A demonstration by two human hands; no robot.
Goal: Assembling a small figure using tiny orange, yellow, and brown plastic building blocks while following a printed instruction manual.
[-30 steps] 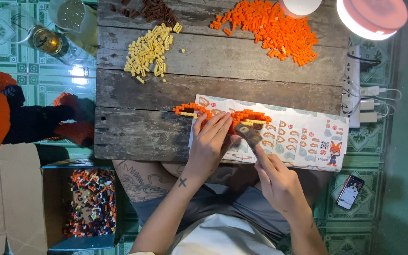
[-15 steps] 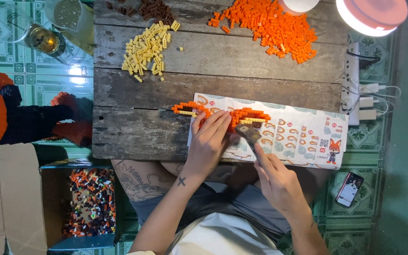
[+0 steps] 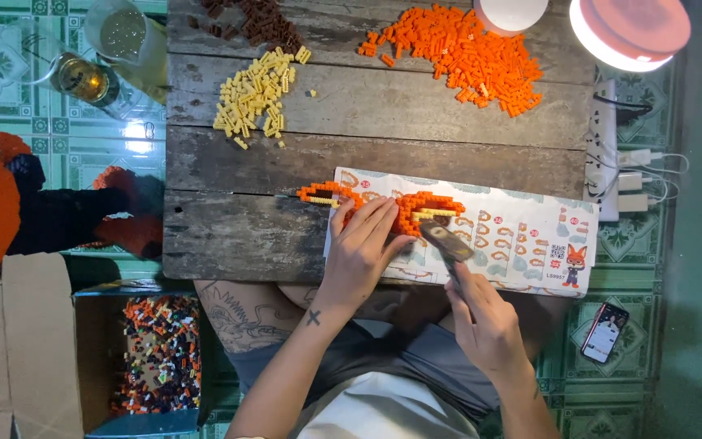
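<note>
The left hand [image 3: 365, 248] lies flat, fingers together and pressed down on an orange brick build [image 3: 416, 209] that rests on the printed instruction sheet [image 3: 522, 232] at the near edge of the wooden table [image 3: 245, 228] — a hold that seems meant to pin the small piece steady while it is worked on. The right hand [image 3: 481, 321] is closed around the handle of a dark flat tool [image 3: 446, 241], whose tip points into the build just beside the left fingertips; the angle suggests prying or seating a brick, though the exact contact point is too small to make out. The loose bricks are sorted by colour farther back, within reach but clear of the work: an orange pile [image 3: 469, 53], a pale yellow pile [image 3: 257, 93] and a dark brown pile [image 3: 257, 20] that the top edge cuts off. A lit pink lamp [image 3: 631, 28] hangs over the far right corner, also partly cropped. Off the table, a cardboard box of mixed bricks [image 3: 156, 354] sits on the tiled floor to the left, and a phone [image 3: 604, 332] lies on the floor to the right. The left palm hides most of the build's middle — only its orange ends and a yellow strip show.
</note>
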